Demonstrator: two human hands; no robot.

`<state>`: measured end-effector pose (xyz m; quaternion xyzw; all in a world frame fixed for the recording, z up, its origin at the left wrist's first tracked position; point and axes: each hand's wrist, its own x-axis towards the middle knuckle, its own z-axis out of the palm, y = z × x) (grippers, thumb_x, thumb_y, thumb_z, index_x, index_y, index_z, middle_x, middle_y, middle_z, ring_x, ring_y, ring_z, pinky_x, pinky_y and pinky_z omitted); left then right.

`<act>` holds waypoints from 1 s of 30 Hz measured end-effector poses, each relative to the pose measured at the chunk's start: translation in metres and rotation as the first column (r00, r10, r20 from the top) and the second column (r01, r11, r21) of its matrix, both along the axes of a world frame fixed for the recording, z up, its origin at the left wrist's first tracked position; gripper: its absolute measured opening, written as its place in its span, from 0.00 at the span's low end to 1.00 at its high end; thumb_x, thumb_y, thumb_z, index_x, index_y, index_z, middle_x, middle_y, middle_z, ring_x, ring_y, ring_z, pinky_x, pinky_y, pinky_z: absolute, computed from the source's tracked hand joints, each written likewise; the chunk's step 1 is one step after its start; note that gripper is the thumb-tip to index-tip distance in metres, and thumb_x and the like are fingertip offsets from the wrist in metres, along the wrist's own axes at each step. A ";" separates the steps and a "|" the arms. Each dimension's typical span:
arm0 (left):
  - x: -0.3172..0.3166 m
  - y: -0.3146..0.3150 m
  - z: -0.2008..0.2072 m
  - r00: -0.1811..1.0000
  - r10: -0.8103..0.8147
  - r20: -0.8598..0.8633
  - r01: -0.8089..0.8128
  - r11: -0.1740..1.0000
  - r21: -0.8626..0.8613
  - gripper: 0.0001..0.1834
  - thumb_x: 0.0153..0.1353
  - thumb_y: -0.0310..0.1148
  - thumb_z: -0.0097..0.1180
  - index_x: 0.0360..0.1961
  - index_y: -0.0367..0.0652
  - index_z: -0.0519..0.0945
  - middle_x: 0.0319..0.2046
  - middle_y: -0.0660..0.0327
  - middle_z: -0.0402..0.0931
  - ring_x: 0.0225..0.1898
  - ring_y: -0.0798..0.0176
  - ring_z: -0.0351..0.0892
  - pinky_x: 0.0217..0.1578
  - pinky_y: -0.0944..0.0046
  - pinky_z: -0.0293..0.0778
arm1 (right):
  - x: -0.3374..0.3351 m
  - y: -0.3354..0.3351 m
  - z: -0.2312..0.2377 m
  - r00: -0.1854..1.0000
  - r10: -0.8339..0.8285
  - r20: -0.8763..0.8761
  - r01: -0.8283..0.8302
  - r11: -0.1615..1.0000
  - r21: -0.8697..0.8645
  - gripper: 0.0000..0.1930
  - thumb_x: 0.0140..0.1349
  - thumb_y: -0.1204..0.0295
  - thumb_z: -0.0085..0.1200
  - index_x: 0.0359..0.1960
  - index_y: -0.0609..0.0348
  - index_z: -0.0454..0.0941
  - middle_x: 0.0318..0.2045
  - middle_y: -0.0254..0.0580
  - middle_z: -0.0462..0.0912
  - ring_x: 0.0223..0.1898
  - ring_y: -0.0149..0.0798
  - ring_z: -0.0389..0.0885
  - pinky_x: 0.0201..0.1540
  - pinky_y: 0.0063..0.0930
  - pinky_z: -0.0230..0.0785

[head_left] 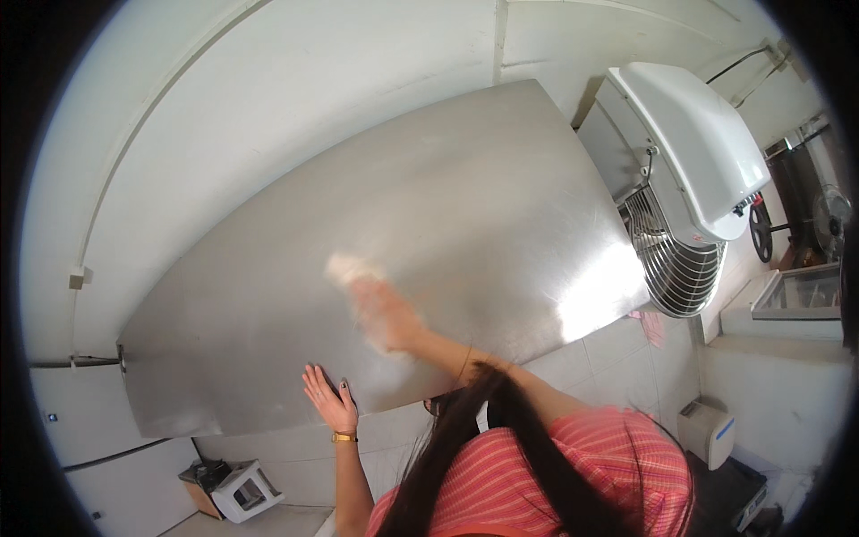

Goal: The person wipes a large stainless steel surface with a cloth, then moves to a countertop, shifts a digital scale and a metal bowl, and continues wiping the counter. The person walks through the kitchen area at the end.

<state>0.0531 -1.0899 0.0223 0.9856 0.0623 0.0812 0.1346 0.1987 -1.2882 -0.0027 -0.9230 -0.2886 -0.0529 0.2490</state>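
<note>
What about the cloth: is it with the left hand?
No, the cloth is at the right hand; the left hand rests on the metal table.

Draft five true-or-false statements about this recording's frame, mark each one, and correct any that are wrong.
1. The person's blurred right hand is at a pale, cloth-like piece over the grey sheet-metal tabletop. True.
2. The bare left hand holds a second pale piece. False: the left hand is empty, fingers spread at the tabletop's near edge.
3. The slim gold-coloured wristband is on the right wrist. False: it is on the left wrist.
4. A bulky white machine with a curved metal-wire guard stands at the tabletop's right end. True.
5. The person's top is plain blue. False: the striped top is pinkish red.
</note>
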 end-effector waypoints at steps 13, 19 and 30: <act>0.024 -0.093 0.000 0.987 -0.147 -0.061 0.142 0.986 -0.083 0.34 0.61 0.42 0.46 0.65 0.34 0.56 0.68 0.46 0.47 0.69 0.40 0.42 0.65 0.40 0.40 | 0.149 -0.338 -0.038 0.559 -0.811 0.171 0.829 0.554 -0.081 0.27 0.67 0.57 0.35 0.65 0.57 0.57 0.67 0.47 0.56 0.68 0.47 0.50 0.68 0.49 0.41; 0.027 -0.097 0.004 0.989 -0.141 -0.041 0.134 0.980 -0.147 0.33 0.62 0.44 0.46 0.63 0.34 0.58 0.67 0.44 0.49 0.68 0.38 0.44 0.64 0.39 0.41 | 0.171 -0.217 -0.037 0.697 -0.675 0.241 0.711 0.609 -0.353 0.32 0.63 0.59 0.41 0.65 0.67 0.54 0.66 0.53 0.55 0.67 0.49 0.52 0.68 0.46 0.42; 0.030 -0.085 -0.015 0.977 -0.099 -0.188 0.086 0.993 -0.078 0.36 0.56 0.47 0.52 0.60 0.35 0.61 0.65 0.41 0.50 0.67 0.36 0.46 0.64 0.39 0.42 | 0.295 -0.132 -0.033 0.958 -0.257 0.125 0.273 0.953 -0.135 0.32 0.62 0.56 0.42 0.64 0.63 0.56 0.62 0.51 0.64 0.63 0.50 0.60 0.65 0.50 0.47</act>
